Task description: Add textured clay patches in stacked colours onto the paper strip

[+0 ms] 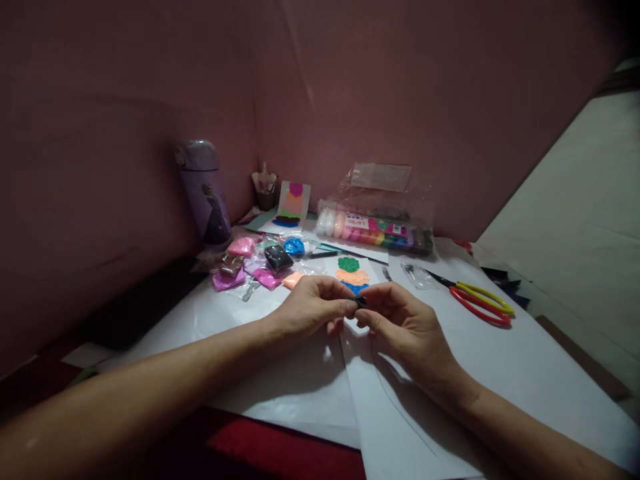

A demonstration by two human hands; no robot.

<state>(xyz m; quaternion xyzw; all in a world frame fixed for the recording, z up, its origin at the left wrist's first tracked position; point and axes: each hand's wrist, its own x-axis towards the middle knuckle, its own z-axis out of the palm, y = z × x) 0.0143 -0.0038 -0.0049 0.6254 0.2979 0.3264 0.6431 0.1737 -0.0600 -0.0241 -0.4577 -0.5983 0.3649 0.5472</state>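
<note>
Between the fingertips of my left hand [313, 303] and my right hand [405, 323] is a small piece of black modelling clay [359, 302]. Both hands are closed in a pinch on it, above the white paper [367, 373]. Just beyond my fingers, green clay [349, 265], orange clay [353, 276] and blue clay [354, 288] lie in stacked patches on the paper, the blue one partly hidden by my hands. An open-topped look at the bag of black clay [278, 257] is not possible; it lies among several coloured bags to the left.
Scissors [480, 301] with red and yellow handles lie at the right, near a small clear packet [418, 275] and a fork [386, 273]. A purple bottle [205, 193] stands back left. A clay pack [375, 230] and a picture card [293, 205] are at the back.
</note>
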